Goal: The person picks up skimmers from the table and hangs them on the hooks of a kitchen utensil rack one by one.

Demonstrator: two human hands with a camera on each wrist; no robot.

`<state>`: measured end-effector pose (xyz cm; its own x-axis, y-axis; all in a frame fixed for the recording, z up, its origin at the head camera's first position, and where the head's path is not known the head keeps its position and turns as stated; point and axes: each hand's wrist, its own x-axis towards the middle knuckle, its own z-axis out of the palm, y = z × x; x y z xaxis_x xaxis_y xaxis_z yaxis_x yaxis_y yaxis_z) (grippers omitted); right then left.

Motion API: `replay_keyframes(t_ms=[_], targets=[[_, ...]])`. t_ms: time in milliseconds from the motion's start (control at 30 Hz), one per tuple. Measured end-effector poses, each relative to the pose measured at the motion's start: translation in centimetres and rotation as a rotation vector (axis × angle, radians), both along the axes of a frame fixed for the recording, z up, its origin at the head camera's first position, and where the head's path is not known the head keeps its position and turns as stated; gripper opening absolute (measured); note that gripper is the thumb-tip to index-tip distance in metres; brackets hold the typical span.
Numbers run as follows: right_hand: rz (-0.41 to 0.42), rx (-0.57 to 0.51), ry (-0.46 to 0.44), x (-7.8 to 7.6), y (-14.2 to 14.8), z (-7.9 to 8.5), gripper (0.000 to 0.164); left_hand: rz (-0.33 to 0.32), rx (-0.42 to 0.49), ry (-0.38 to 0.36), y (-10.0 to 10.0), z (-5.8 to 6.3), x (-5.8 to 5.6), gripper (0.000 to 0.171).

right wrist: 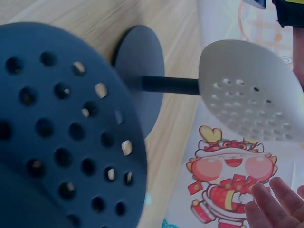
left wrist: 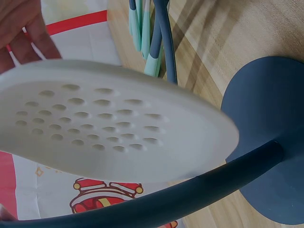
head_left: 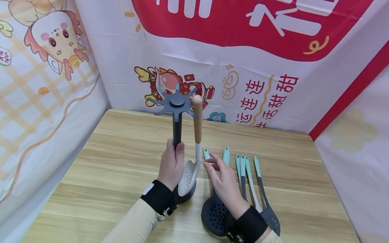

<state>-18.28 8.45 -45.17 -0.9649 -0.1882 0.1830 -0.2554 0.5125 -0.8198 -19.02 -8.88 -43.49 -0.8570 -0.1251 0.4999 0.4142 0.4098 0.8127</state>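
My left hand (head_left: 171, 166) grips the dark upright pole of a utensil stand (head_left: 177, 129), which has a star-shaped ring of hooks on top and a round base (left wrist: 263, 123). Just right of the pole, a white slotted spoon (head_left: 186, 178) with a wooden handle (head_left: 198, 122) stands handle up. Its handle end is near the hooks; whether it hangs on one I cannot tell. In the left wrist view, the spoon's holed head covers part of the pole. My right hand (head_left: 225, 184), fingers loosely bent and holding nothing, hovers to the right of the spoon, over the utensils.
A dark skimmer (head_left: 213, 215) lies below my right hand. Several other utensils with mint handles lie beside it, among them a slotted turner (head_left: 271, 219) at the right. The wooden table (head_left: 105, 191) meets printed cloth walls at the back and sides.
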Motion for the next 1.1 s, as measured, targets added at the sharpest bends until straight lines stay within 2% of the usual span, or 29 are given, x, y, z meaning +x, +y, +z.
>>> replay_keyframes(t_ms=[367,533,733,1100], targets=[[-0.093,0.093,-0.127,-0.5,1.6,-2.0,0.048,-0.008,0.009,-0.025,-0.1,0.1,0.0,0.040],[-0.117,0.124,-0.129,-0.8,2.0,-2.8,0.050,-0.010,0.011,-0.029,-0.1,0.1,0.0,0.041],[-0.110,0.193,-0.136,-0.9,2.1,-2.9,0.047,-0.016,0.012,-0.032,-0.2,0.1,0.0,0.040],[-0.062,0.429,-0.165,-0.8,2.1,-3.0,0.050,-0.019,0.017,-0.019,-0.2,0.0,-0.1,0.038]])
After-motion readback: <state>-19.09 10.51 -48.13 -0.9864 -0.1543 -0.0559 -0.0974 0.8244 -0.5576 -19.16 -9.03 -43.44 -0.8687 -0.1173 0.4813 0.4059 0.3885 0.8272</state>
